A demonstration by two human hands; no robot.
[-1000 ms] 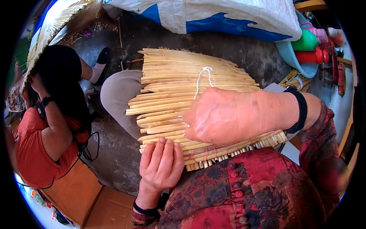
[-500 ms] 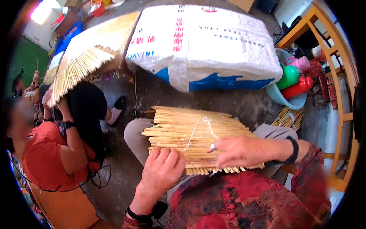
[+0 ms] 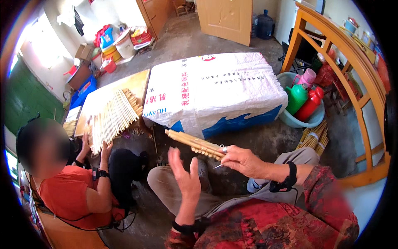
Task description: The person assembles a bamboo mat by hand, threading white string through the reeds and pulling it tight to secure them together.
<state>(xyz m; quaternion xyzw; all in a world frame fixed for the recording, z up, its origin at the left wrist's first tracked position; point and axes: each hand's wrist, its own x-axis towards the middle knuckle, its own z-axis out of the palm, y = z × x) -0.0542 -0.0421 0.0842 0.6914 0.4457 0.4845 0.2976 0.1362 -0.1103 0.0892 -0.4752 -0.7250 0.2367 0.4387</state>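
A mat of straw-coloured stalks (image 3: 197, 144) is tilted up over my lap, so that mostly its edge and stalk ends show. My right hand (image 3: 244, 162) grips its right end, thumb and fingers closed on it. Below those fingers a thin, shiny needle-like piece (image 3: 218, 166) sticks out; what holds it is partly hidden. To the left of the mat, my left hand (image 3: 186, 180) is raised, fingers apart, touching nothing.
A table covered with a white woven sack (image 3: 219, 83) stands ahead. On the left, a person in orange (image 3: 78, 189) handles another stalk mat (image 3: 114, 118) at a wooden board. A blue basin (image 3: 304, 120) with flasks, stalk bundles (image 3: 313, 137) and a wooden frame (image 3: 356, 79) stand right.
The mat has gone from lying flat on my lap to tilted up edge-on. My left hand has let go and lifted away. The view has tipped upward; the other person's mat has shifted toward the board.
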